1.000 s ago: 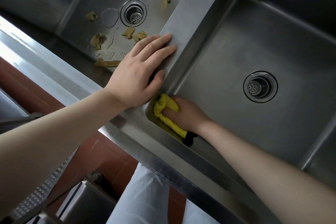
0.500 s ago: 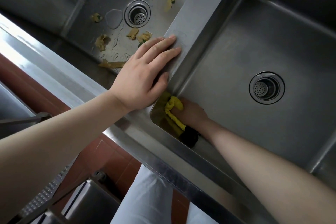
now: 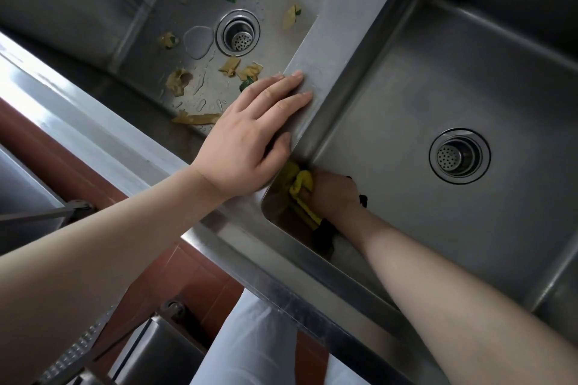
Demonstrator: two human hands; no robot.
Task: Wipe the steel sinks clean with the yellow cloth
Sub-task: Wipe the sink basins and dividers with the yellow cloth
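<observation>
a person's right hand [image 3: 333, 195], low in the near left corner of the dull steel right-hand sink basin [image 3: 438, 212] at the centre of the frame, has its grip closed around the bunched yellow cloth with a black edge [image 3: 301, 187] and presses it into the seam where wall meets floor. the left hand [image 3: 250, 137] lies flat, fingers straight and holding nothing, on the brushed steel divider between the two basins [image 3: 341, 37], apparently as a brace. the round perforated drain strainer of the right basin [image 3: 459, 156] sits well apart from the cloth at centre right. in the upper left of the frame the steel left-hand sink basin [image 3: 150, 3] holds yellowish and green food scraps [image 3: 230, 66], water droplets and its own round steel drain [image 3: 238, 32]. the likely trouble from here: the divider looks damp, and a braced palm could slide on it; much of the cloth is hidden under the hand and its black edge trails loose, so part of the corner may be skipped; and wiping the left basin without first lifting out the scraps would probably smear them or push them into its drain. how dirty the cloth is cannot be told.
</observation>
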